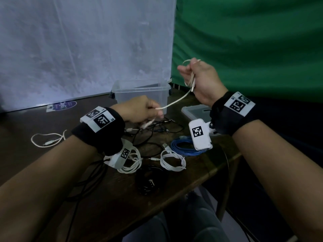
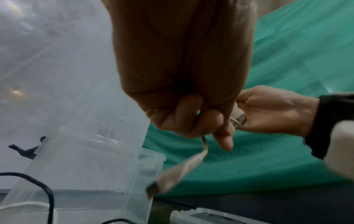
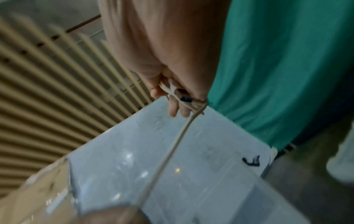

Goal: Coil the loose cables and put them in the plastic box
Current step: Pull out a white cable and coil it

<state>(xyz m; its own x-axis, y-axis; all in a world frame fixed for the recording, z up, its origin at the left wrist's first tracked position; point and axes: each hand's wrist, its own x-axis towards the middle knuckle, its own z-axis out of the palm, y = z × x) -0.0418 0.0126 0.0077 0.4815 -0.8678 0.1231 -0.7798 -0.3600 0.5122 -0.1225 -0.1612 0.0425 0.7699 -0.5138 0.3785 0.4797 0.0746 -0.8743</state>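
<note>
A beige cable (image 1: 176,102) stretches between both hands above the table. My right hand (image 1: 199,79) is raised and grips a few loops of it, with one plug (image 3: 185,99) lying against the palm. Lower and to the left, my left hand (image 1: 139,109) pinches the cable's other end; its plug (image 2: 172,177) dangles below the fingers. The clear plastic box (image 1: 141,93) stands open just behind the left hand. Loose black cables (image 1: 157,126) lie tangled under the hands.
On the dark table lie a blue coil (image 1: 185,145), two white coils (image 1: 173,161), a black coil (image 1: 150,182) and a loose white cable (image 1: 47,140) at left. The box lid (image 1: 197,112) rests at right. The table's front edge (image 1: 201,182) is close.
</note>
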